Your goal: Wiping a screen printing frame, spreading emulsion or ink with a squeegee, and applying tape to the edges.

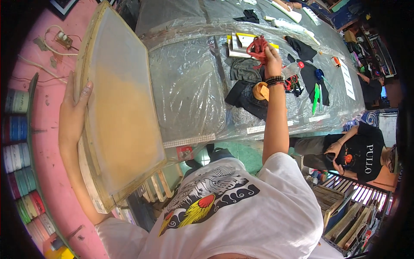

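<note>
On the left, a wooden screen-printing frame point(123, 103) stands tilted, its pale mesh stained orange-tan over the lower part. My left hand point(74, 114) grips its outer left edge, thumb on the near side, the other fingers partly hidden. My right arm reaches across the plastic-covered table point(185, 82), and the right hand point(272, 62) is closed on a crumpled red rag point(258, 48). Beneath and beside that hand lie a silvery sheet item with yellow edges point(241, 44), dark cloths point(248, 69), a clear bottle with a red cap point(292, 69) and a tan tape roll point(260, 91).
A green pen-like tool point(316, 98) and a white printed sheet point(347, 81) lie on the table's right part. At right, another person point(358, 151) in a black shirt holds a dark object. Wooden frames point(349, 224) stand lower right; stacked containers point(21, 172) line the left.
</note>
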Demonstrator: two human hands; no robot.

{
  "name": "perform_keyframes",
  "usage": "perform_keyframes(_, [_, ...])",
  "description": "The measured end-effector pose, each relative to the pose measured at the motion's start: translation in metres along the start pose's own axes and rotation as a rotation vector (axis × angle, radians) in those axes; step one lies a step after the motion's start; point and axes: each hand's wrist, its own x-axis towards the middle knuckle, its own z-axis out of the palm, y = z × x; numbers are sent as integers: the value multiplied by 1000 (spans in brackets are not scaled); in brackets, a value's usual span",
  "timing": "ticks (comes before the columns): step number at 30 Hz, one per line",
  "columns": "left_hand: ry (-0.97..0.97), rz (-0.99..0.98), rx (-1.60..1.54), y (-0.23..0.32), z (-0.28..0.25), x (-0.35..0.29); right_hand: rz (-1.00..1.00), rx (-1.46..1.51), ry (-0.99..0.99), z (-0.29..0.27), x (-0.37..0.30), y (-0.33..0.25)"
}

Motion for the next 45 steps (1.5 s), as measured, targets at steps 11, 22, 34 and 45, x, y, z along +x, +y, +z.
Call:
perform_keyframes(11, [9, 34, -52, -7, 3, 8, -97, -434, 75, -98, 49, -15])
perform_keyframes(22, [2, -22, -10, 13, 11, 6, -121, -1035, -36, -128, 51, 22])
perform_keyframes(34, [-22, -19, -90, 17, 14, 8, -69, -1386, -92, -113, 38, 34])
perform_keyframes(45, [-27, -28, -50, 12, 15, 9, 425, -870, -446, -126, -2, 9])
